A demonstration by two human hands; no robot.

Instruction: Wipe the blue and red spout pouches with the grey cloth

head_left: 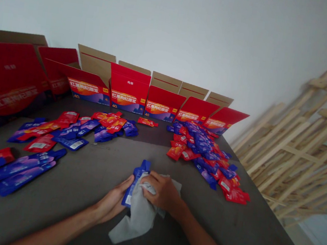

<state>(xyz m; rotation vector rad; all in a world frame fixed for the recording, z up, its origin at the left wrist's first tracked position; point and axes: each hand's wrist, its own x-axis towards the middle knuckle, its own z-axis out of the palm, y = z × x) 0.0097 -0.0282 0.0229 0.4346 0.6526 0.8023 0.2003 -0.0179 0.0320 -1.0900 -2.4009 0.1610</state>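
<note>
A blue pouch [137, 174] is held upright-slanting over the dark table [104, 171], its spout end pointing away from me. My left hand [114, 202] grips the pouch along its left edge. Bunched in my right hand [161, 191] is a grey cloth [139, 218], pressed against the face of the pouch and covering much of it. The cloth's loose end hangs down below both hands. Part of my left hand's fingers is hidden behind the pouch.
Red and blue pouches lie in a heap [205, 148] at the right and in groups [71, 132] at the left. Open red cartons [129, 93] line the back by the wall. Wooden frames [299, 149] stand beyond the table's right edge.
</note>
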